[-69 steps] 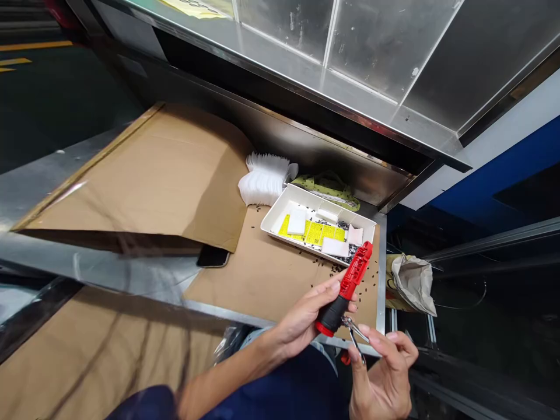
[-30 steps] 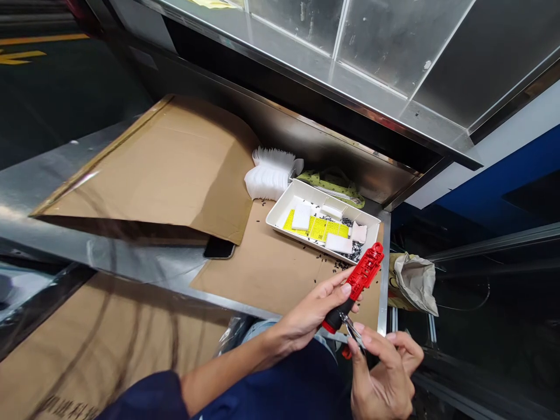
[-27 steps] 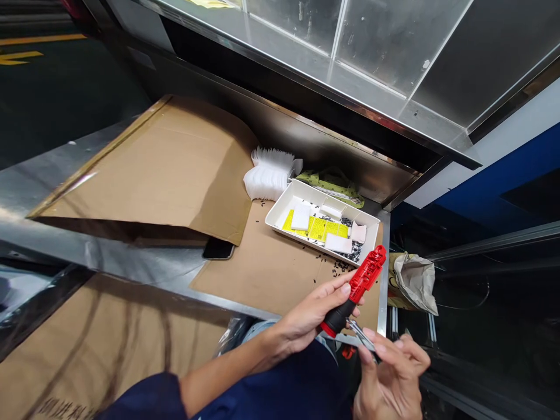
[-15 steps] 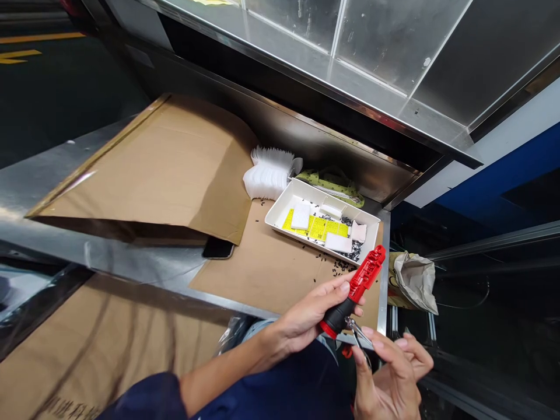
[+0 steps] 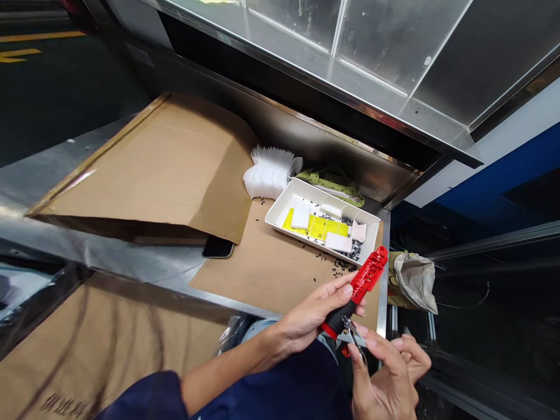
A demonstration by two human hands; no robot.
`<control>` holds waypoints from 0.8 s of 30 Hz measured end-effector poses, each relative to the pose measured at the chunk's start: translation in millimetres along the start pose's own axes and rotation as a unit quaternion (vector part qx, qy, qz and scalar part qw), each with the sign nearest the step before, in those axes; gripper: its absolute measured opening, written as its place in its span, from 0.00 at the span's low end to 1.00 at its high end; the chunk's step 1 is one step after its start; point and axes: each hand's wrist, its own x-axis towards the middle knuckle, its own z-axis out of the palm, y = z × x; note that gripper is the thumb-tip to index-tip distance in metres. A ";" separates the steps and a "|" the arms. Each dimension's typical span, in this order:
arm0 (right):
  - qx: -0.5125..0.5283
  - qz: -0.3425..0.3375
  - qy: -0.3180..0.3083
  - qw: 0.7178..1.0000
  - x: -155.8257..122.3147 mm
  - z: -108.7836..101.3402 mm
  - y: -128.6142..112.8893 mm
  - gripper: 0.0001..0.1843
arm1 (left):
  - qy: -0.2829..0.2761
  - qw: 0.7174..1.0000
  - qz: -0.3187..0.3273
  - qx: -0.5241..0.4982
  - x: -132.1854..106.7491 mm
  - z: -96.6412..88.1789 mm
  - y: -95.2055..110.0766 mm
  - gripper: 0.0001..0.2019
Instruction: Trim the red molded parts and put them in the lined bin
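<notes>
a brown carton (image 5: 149, 169) fills the bench's left side, covering part of one dark phone (image 5: 219, 248); one white fanned stack (image 5: 268, 175) and one green patterned pouch (image 5: 335, 184) sit behind or beside one white tray (image 5: 282, 204). the left hand (image 5: 317, 309) grips one red-and-black part (image 5: 359, 287), held above the bench's near right edge, its red tip hiding a bit of the tray's corner. the right hand (image 5: 389, 367) pinches one thin metal tool (image 5: 355, 337) against the black end. four pale blocks (image 5: 338, 242) show in the tray; the black bits (image 5: 343, 266), in and outside it, are too many to count. the yellow sheet (image 5: 320, 228) bears print too small to read; dark characters mark the lower cardboard (image 5: 188, 326), blurred.
</notes>
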 end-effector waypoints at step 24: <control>-0.008 0.015 0.017 1.000 1.6 -2.2 -1.2 0.06 | -0.016 0.999 -0.014 -0.041 -0.9 -1.7 -0.4 0.34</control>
